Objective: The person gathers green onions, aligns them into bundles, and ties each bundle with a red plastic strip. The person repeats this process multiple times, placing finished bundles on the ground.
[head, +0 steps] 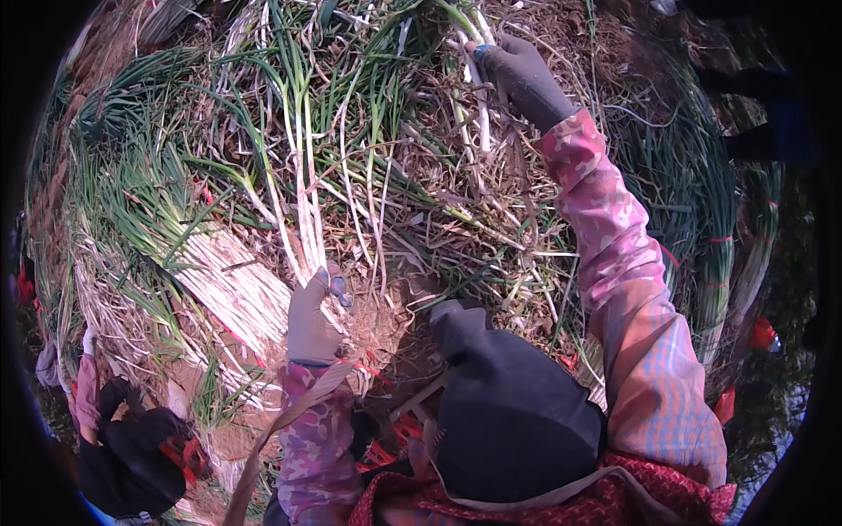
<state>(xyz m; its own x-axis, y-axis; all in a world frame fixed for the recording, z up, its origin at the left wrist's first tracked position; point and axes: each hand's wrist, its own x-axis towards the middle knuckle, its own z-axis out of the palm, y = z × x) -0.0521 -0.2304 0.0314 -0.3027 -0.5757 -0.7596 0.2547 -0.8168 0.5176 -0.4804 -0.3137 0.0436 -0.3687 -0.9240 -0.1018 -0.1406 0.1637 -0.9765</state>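
Observation:
My left hand [317, 315], in a grey-brown glove with bare or bluish fingertips, is closed around the white root ends of several long green onions [304, 171], their leaves pointing away from me. Farther off and to the right, my right hand [520, 72], gloved alike, grips the white stalks of more green onions [482, 118] at the top of the view. Left of my left hand lies a thick row of green onions [230, 283], white ends towards me. Loose onions and dry peelings [460, 197] spread between the hands.
Tied onion bundles [715, 276] lie at the right. A co-worker in dark clothing [138, 454] is at the lower left. Red ties [404, 430] lie near my dark-clothed knee [520, 421]. A strap [263, 440] hangs across my left sleeve.

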